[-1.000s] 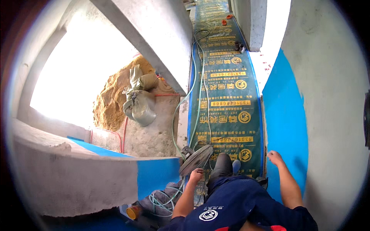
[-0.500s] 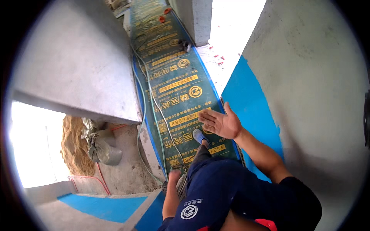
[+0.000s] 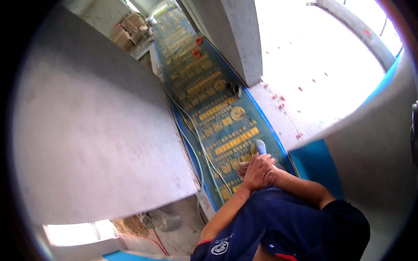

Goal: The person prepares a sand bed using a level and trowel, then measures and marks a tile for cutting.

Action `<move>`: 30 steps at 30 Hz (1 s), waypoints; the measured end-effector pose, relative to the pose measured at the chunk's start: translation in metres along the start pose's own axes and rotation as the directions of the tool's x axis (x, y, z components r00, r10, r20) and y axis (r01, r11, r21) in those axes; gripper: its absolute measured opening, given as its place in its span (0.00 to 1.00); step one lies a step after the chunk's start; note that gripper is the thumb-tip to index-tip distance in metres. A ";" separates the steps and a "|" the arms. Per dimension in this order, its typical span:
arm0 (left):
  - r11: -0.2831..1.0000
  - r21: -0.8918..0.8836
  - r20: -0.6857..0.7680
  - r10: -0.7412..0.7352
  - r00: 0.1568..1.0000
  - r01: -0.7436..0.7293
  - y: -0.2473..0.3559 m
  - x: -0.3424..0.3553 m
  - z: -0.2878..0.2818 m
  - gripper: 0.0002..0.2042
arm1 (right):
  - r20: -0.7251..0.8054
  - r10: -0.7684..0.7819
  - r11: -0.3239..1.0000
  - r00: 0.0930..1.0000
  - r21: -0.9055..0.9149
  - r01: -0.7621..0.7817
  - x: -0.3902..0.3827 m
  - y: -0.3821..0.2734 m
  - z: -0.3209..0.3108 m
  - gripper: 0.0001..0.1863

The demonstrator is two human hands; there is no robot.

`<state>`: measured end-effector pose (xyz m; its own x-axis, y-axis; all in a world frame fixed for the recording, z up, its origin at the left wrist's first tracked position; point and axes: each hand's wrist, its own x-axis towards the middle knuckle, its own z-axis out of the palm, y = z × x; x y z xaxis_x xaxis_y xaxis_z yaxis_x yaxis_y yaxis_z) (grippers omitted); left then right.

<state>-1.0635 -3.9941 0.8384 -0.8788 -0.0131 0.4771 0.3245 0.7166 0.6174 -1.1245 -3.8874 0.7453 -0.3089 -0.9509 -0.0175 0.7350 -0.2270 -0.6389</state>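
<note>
In front of my waist my two hands meet, crossed one over the other. My left hand [image 3: 258, 170] lies on top, its fingers laid fairly straight across my right hand [image 3: 242, 169]. The fingertips of my right hand stick out past it on the left, stretched out; its palm is hidden. No tool or other object shows in either hand. Just beyond them a light blue shoe [image 3: 261, 146] of mine stands on the green floor covering [image 3: 209, 153] with yellow print.
Hoses [image 3: 192, 127] run along the covering's left side, beside a grey wall [image 3: 100, 143]. Dark shoes [image 3: 234, 90] and orange-red objects [image 3: 196, 53] lie farther along. A pillar [image 3: 249, 56] stands right, near red bits [image 3: 281, 104] on pale floor. A sack [image 3: 164, 221] sits lower left.
My left hand has come up from low at the left and met my right hand, which was raised with its palm showing. The view has shifted, showing more of the pale floor at right.
</note>
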 end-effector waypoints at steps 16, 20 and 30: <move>-0.499 0.002 0.083 -0.863 -0.498 0.867 -0.438 -0.183 -0.167 0.20 | -0.467 0.231 0.542 0.854 -0.667 -0.511 0.498 -0.253 -0.153 0.22; -0.287 0.065 0.245 -0.924 -0.294 0.956 -0.539 -0.118 -0.160 0.21 | -0.400 0.159 -0.107 0.903 -0.916 -0.387 0.582 -0.193 -0.254 0.23; 0.076 -0.311 -0.143 -0.989 0.032 0.947 -0.936 0.120 -0.404 0.14 | -0.897 0.414 0.281 0.157 -0.038 -0.959 0.678 -0.219 -0.412 0.24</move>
<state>-1.3313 -4.9483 0.5702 -0.2993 -0.8090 -0.5059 -0.6992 -0.1748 0.6932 -1.7439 -4.3962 0.5569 -0.2855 -0.0544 -0.9568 0.4801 0.8560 -0.1919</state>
